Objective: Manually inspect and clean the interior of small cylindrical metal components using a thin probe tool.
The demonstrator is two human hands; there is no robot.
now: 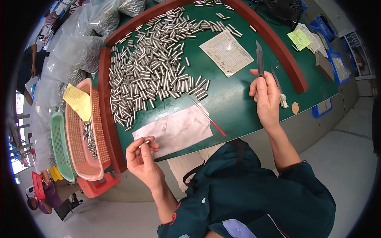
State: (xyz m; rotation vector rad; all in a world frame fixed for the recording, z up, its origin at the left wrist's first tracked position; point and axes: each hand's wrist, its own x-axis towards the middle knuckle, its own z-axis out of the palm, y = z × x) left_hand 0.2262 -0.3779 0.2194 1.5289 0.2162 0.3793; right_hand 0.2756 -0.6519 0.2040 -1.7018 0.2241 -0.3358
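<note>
Between the thumb and fingers of my left hand [143, 160] is a small metal pin [146, 142], held at the near left corner of a stained white cloth [170, 133]. My right hand [266, 95] grips a grey knife [260, 59], its pointed blade facing away from me. Just right of that hand lies a second blade with a white-wrapped handle [283, 101]. A thin rod with a red end [217, 127] rests across the cloth's right side. Many loose steel pins [147, 71] cover the left and far part of the green table [234, 101].
A red-brown raised border [105, 79] edges the table. At left stand a pink basket [77, 139] with pins and a yellow paper, a green basket [59, 142] and bags of metal parts [85, 51]. A printed sheet [226, 53] lies mid-table; a black fan [283, 10] stands far right.
</note>
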